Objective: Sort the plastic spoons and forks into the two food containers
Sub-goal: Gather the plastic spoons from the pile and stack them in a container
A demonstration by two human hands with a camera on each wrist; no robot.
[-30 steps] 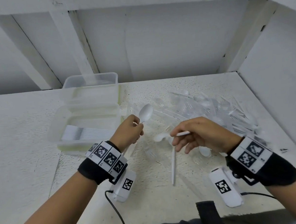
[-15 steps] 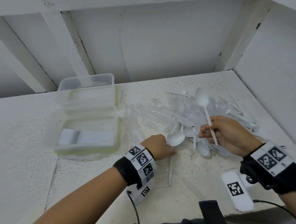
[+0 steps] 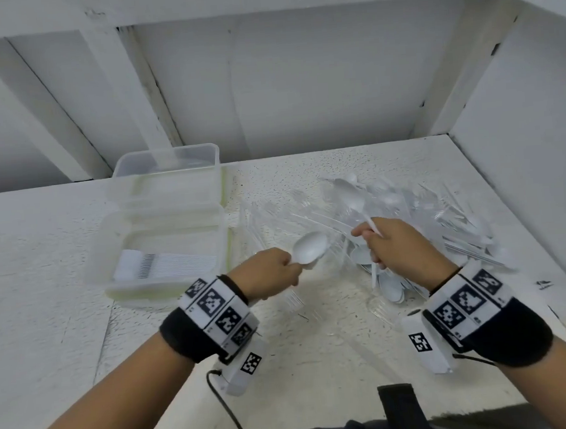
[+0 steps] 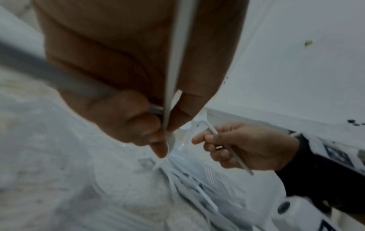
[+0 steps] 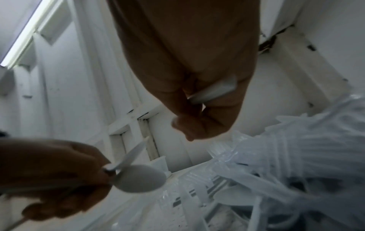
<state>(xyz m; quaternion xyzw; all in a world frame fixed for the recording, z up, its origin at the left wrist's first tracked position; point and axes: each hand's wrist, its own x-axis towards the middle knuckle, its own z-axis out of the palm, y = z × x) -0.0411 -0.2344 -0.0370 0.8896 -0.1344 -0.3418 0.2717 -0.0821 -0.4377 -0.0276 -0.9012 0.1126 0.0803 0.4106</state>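
Left hand [image 3: 267,275] grips white spoon [image 3: 310,251] by handle; right hand [image 3: 403,251] grips second spoon [image 3: 352,200]. Carry both to far container [image 3: 168,175], 11 o'clock; bowls aligned.

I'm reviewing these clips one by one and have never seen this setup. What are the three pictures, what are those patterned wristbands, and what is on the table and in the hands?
There is no robot: a person sorts cutlery with bare hands. The wide picture comes from a head camera; the other two come from small cameras under each wrist, beside the patterned marker bands. On the table lie a heap of plastic spoons and forks and two clear containers, the nearer one holding a row of white cutlery. The left hand holds a white spoon by its handle. The right hand holds another spoon, bowl up, over the heap.
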